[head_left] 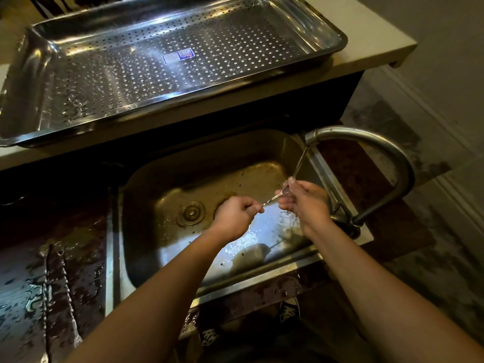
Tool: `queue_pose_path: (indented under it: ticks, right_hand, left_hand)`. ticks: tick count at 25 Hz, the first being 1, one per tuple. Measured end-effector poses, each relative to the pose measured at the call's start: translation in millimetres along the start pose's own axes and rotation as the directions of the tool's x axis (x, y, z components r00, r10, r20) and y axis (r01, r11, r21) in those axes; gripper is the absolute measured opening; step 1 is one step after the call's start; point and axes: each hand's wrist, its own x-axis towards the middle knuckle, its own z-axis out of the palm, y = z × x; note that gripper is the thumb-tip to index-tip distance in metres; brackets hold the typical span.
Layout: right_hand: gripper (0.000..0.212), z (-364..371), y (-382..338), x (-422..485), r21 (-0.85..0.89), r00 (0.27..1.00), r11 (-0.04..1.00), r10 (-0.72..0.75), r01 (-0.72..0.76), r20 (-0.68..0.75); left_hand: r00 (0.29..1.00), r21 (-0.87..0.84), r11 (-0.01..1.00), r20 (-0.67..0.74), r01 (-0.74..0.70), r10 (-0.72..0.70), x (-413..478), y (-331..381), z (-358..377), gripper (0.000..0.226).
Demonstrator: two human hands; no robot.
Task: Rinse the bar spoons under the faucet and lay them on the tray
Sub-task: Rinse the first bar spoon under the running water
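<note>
Over the steel sink (146, 184), my left hand (237, 214) grips the twisted handle of a thin metal bar spoon (272, 198). My right hand (305, 199) holds the spoon's bowl end, fingers curled around it, right under the water stream. Water runs from the curved faucet (366, 138) onto my right fingers. The perforated steel tray (31, 74) sits on the raised ledge behind the sink, with nothing lying in it. Several more long twisted spoons (56, 284) lie on the wet counter at the left.
The sink drain (191, 213) is left of my hands. The faucet's neck arches over the sink's right rim. The dark counter (21, 297) at the left is wet with puddles. A shoe (289, 309) shows on the floor below the sink's front edge.
</note>
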Motion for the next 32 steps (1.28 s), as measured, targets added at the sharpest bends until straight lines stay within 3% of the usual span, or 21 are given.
queue_pose_path:
  ticks: [3,7,11,15,19,21,23,25,30,32]
  right_hand:
    - [0.008,3,-4,-4,0.068,0.996,0.997,0.017,-0.023,0.086]
    - [0.016,0,-14,-1,-0.049,0.997,0.998,-0.027,0.031,0.073]
    - [0.013,3,-22,-7,-0.032,0.983,0.999,-0.017,0.023,0.182]
    - [0.019,0,-22,2,-0.103,0.987,0.993,-0.039,0.055,0.155]
    - [0.010,1,-15,3,-0.057,0.984,0.996,-0.063,0.073,0.165]
    - [0.018,3,-15,0,-0.050,0.986,0.995,-0.077,0.085,0.145]
    - [0.023,2,-17,1,-0.036,0.987,0.997,-0.065,0.071,0.150]
    - [0.014,2,-16,-1,-0.024,0.986,0.999,-0.039,0.044,0.159]
    - [0.025,1,-11,-3,-0.013,0.995,1.000,-0.021,0.022,0.097]
    - [0.018,0,-11,-4,-0.011,0.995,1.000,-0.016,0.017,0.095]
  left_hand:
    - [1.000,-0.033,0.999,-0.017,0.007,-0.008,4,-2,1,0.019]
    - [1.000,-0.140,0.990,0.002,0.011,-0.011,6,-1,-1,0.021]
    - [1.000,-0.150,0.989,0.018,-0.006,0.009,5,9,-4,0.018]
    - [0.999,-0.190,0.982,0.040,0.000,0.008,5,14,-4,0.016]
    - [1.000,-0.234,0.972,0.016,-0.011,0.015,7,14,-1,0.014]
    - [1.000,-0.245,0.970,0.026,-0.001,0.008,7,13,2,0.014]
    - [1.000,-0.260,0.966,0.030,0.003,0.005,6,12,3,0.015]
    - [1.000,-0.249,0.969,0.018,0.005,-0.001,7,10,3,0.016]
    - [1.000,-0.229,0.973,0.016,0.007,-0.004,6,6,7,0.017]
    - [1.000,-0.220,0.976,0.016,0.002,0.002,6,4,9,0.016]
